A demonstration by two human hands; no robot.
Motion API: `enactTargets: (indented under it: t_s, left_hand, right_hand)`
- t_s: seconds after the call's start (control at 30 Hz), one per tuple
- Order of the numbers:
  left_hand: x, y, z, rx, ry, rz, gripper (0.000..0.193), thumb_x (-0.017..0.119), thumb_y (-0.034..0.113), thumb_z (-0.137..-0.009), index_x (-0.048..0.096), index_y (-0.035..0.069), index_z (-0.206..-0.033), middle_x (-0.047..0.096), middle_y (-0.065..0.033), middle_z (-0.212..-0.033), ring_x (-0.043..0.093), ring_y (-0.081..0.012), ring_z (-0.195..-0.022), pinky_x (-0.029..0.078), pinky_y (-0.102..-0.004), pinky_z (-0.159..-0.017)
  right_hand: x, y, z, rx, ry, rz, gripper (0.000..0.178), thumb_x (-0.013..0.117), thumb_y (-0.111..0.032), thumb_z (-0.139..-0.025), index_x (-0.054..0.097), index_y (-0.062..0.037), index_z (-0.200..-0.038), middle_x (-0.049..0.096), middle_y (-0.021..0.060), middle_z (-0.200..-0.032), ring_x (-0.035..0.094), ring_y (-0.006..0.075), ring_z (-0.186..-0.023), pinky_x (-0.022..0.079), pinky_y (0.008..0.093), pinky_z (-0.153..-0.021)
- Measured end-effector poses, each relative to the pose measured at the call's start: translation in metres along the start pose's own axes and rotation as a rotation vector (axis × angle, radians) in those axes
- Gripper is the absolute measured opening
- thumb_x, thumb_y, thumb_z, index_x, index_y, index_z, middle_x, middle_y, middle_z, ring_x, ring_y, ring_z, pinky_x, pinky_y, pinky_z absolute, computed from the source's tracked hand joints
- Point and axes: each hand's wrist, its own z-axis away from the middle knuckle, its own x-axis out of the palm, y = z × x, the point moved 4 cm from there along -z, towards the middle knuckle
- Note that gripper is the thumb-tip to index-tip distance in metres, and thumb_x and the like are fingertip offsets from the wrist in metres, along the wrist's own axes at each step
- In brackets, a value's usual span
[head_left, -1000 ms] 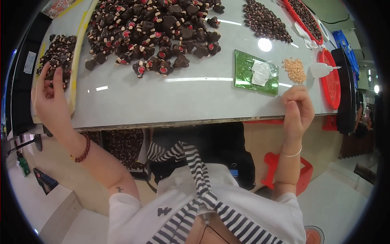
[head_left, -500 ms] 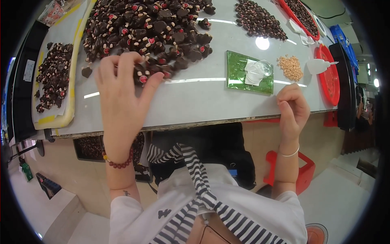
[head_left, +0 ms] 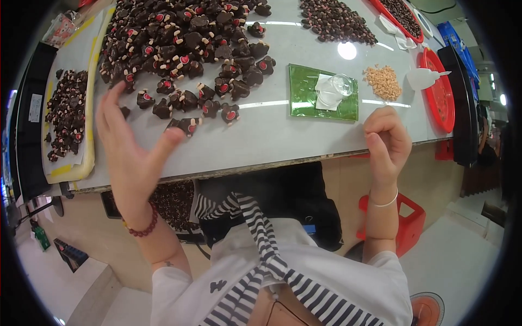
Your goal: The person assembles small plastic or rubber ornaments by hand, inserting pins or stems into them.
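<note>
My left hand [head_left: 129,149] is at the near left edge of a big heap of small dark-brown figures [head_left: 190,41] with red spots and cream pegs. Its fingers and thumb are spread, with a loose dark-brown figure [head_left: 190,126] by the thumb tip. Several more figures lie scattered just beyond. Over the table's front edge, my right hand [head_left: 389,142] is closed in a pinch; whatever may be between the fingertips is hidden. Beyond it lie a pile of tan pegs [head_left: 383,82] and a green square plate [head_left: 302,98] bearing white paper [head_left: 327,100] and a clear round dish [head_left: 341,84].
A yellow-edged tray [head_left: 81,171] of figures stands at the left. At the right are a white nozzled bottle [head_left: 423,79] and a red tray [head_left: 443,89]. Plain dark-brown pieces [head_left: 337,22] lie farther back. A red stool [head_left: 411,228] stands below the table.
My left hand has moved left and toward me from the heap's near edge, its fingers spreading. Several figures now lie loose where it was. My right hand keeps its pinch.
</note>
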Motion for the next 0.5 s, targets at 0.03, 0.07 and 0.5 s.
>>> enactTargets:
  t_s: [0.03,0.07,0.5]
  left_hand:
    - [0.003,0.009,0.004,0.001,-0.005,0.0,0.086,0.072,0.048,-0.067,0.036,0.0,-0.128,0.034,-0.0227,-0.128,0.032,-0.0375,-0.121,0.026,-0.0424,-0.102]
    - [0.01,0.022,0.008,0.033,-0.021,-0.014,0.083,0.073,0.045,-0.067,0.037,0.0,-0.127,0.033,-0.0219,-0.128,0.032,-0.0375,-0.119,0.027,-0.0423,-0.101]
    - [0.033,0.067,0.002,0.139,0.018,0.001,0.064,0.075,0.03,-0.067,0.047,0.004,-0.118,0.042,-0.0171,-0.12,0.038,-0.0327,-0.112,0.031,-0.0407,-0.095]
  right_hand:
    - [0.0,0.0,0.001,0.005,0.003,-0.001,0.006,0.057,0.003,-0.074,0.055,0.0035,-0.08,0.05,0.0074,-0.082,0.044,0.0112,-0.072,0.035,0.0209,-0.063]
    - [0.0,0.002,0.001,-0.001,0.004,-0.001,0.006,0.057,0.003,-0.074,0.055,0.0035,-0.08,0.05,0.0074,-0.082,0.044,0.0112,-0.072,0.035,0.021,-0.063]
    - [-0.014,-0.002,0.007,-0.069,0.054,0.009,0.009,0.056,0.005,-0.072,0.054,0.0036,-0.081,0.05,0.0084,-0.083,0.046,0.0125,-0.074,0.037,0.0219,-0.064]
